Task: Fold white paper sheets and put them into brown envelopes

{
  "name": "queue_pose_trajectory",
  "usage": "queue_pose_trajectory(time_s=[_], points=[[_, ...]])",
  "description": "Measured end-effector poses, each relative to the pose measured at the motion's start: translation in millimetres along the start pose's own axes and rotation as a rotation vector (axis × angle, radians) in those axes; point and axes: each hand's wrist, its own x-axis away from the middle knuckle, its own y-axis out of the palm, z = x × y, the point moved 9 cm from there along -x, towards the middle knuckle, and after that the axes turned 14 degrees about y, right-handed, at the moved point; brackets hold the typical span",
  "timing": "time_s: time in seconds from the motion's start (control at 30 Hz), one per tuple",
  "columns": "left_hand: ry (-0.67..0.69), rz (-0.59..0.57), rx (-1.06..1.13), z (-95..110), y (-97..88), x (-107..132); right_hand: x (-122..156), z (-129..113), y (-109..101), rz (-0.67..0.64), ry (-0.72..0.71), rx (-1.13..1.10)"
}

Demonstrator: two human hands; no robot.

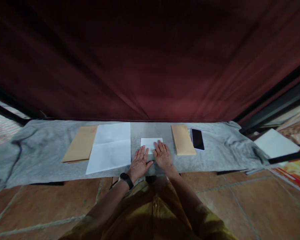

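Note:
My left hand [140,162] and my right hand [162,154] lie flat side by side, fingers stretched out, on a small folded white paper [150,142] in the middle of the grey cloth-covered table [47,156]. Both palms press on the paper's near edge, which they hide. A black band sits on my left wrist. Left of my hands lies a large unfolded white sheet [111,146] with crease lines.
A brown envelope [81,143] lies at the left of the large sheet, another brown envelope [182,139] to the right of my hands, and a black phone [197,138] beside it. A dark red curtain hangs behind the table. White paper [275,142] rests at the far right.

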Motion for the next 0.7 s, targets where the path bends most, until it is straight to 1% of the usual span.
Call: queue_pose_trajectory(time_s=[0.1, 0.2, 0.43, 0.53, 0.6, 0.7], points=[[-0.027, 0.019, 0.002, 0, -0.8, 6, 2, 7, -4, 0.059, 0.017, 0.02], [-0.061, 0.043, -0.006, 1, -2.4, 13, 4, 8, -5, 0.1, 0.012, 0.037], [-0.131, 0.045, -0.043, 2, -4.7, 30, 5, 7, -6, 0.141, 0.001, 0.043], [-0.163, 0.08, -0.029, 2, -12.8, 27, 5, 8, -5, 0.143, -0.002, 0.043], [-0.173, 0.116, -0.012, 2, -19.6, 21, 6, 8, -4, 0.141, -0.005, 0.044], [-0.101, 0.118, 0.022, 8, -21.2, 7, 6, 8, -4, 0.132, -0.001, 0.047]])
